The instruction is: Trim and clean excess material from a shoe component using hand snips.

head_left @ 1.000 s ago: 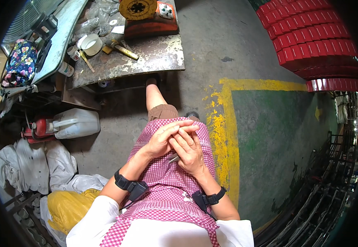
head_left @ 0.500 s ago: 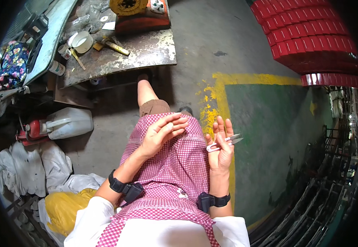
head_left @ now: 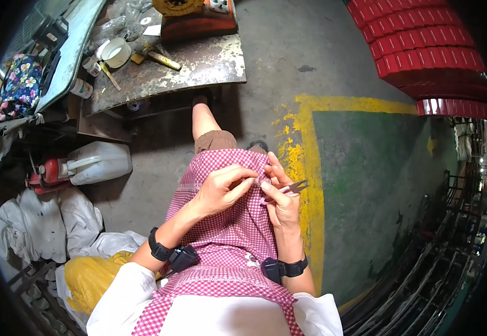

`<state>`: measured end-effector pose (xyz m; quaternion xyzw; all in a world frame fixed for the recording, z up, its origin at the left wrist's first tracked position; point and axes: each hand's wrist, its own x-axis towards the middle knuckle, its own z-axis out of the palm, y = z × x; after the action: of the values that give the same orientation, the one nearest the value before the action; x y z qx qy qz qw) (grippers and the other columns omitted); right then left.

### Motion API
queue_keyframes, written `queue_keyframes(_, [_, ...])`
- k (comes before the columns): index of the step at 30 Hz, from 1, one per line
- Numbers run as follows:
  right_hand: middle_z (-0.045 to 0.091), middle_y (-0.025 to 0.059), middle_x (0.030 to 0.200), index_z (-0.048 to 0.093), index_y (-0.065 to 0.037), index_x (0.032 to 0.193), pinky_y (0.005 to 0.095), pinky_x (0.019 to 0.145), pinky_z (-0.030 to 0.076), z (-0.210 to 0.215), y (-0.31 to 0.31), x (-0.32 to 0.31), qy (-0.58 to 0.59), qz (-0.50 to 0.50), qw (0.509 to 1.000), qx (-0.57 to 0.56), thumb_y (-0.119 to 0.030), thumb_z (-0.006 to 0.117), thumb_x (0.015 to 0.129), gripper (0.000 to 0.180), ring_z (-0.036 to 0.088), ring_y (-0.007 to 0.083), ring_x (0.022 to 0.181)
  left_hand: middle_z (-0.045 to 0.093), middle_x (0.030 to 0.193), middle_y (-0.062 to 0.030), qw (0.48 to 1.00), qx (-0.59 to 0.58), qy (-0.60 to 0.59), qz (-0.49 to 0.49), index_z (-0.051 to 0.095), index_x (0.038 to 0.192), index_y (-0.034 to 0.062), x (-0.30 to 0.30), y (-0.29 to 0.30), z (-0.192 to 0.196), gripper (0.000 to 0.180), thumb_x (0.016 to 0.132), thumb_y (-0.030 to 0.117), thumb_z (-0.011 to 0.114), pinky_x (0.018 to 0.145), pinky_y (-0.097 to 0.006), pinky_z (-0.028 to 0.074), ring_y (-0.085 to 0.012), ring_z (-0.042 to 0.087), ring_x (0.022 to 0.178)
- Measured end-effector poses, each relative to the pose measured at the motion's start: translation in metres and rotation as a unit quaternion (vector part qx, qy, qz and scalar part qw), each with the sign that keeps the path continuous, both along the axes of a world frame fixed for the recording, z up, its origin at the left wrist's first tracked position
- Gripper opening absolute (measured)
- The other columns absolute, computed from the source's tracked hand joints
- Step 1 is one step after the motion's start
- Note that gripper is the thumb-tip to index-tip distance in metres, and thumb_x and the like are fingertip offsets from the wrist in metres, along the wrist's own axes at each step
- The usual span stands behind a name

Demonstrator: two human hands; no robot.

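Observation:
Over my lap, my left hand (head_left: 222, 190) has its thumb and forefinger brought together in a pinch; whatever lies between the tips is too small to make out. Close beside it on the right, my right hand (head_left: 283, 208) holds a pair of thread snips (head_left: 297, 187) with a white handle. The blades stick out to the right past the fingers, their tips slightly apart. Some fingers of that hand are raised, and its thumb reaches toward the left fingertips. Below both hands spreads a pink-checked apron (head_left: 221, 224).
A worn workbench (head_left: 210, 67) ahead holds a white tub (head_left: 116, 53), brushes and an orange-red machine (head_left: 198, 25). Left are a white jug (head_left: 100, 162) and sacks (head_left: 31, 224). Stacked red pieces (head_left: 428, 50) stand far right, dark racks (head_left: 422, 285) near right.
My right hand has moved left and turned inward, bringing the snips along. My left hand has gone from loosely spread fingers to a pinch, and both hands are now nearly touching.

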<state>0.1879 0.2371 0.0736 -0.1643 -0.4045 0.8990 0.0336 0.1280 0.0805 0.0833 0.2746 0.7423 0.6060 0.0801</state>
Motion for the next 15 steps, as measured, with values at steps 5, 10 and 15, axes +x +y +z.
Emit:
queue_keyframes(5, [0.042,0.0135,0.134,0.061,0.002,0.106,0.0271,0.091,0.044,-0.014,0.001,0.001,-0.024,0.004,0.998,0.053,0.016,0.059,0.071,0.038,0.047,0.0193,0.116,0.062,0.078,-0.0101,1.0,-0.023,0.005,-0.001,0.063,0.094,-0.0005,0.002,0.002,-0.006,0.014,0.08,0.003,0.06,0.059,-0.026,0.047,-0.0173,0.06,0.067])
queue_keyframes(10, [0.044,0.0136,0.131,0.051,0.003,0.119,0.028,0.091,0.045,-0.01,0.0,-0.003,-0.023,0.001,0.999,0.033,0.015,0.059,0.072,0.05,0.053,0.018,0.109,0.061,0.077,-0.0117,0.999,-0.041,0.03,0.007,0.062,0.09,-0.0008,0.001,0.005,-0.01,0.012,0.08,0.004,0.061,0.059,-0.029,0.048,-0.0218,0.061,0.067])
queue_keyframes(15, [0.046,0.0133,0.13,0.044,0.003,0.126,0.0283,0.09,0.046,-0.008,-0.003,-0.004,-0.027,0.001,0.999,0.046,0.016,0.059,0.071,0.058,0.055,0.0174,0.106,0.06,0.077,-0.012,0.998,-0.06,0.034,0.0,0.061,0.09,-0.0004,0.001,0.004,-0.01,0.012,0.08,0.006,0.06,0.059,-0.03,0.048,-0.0229,0.061,0.067])
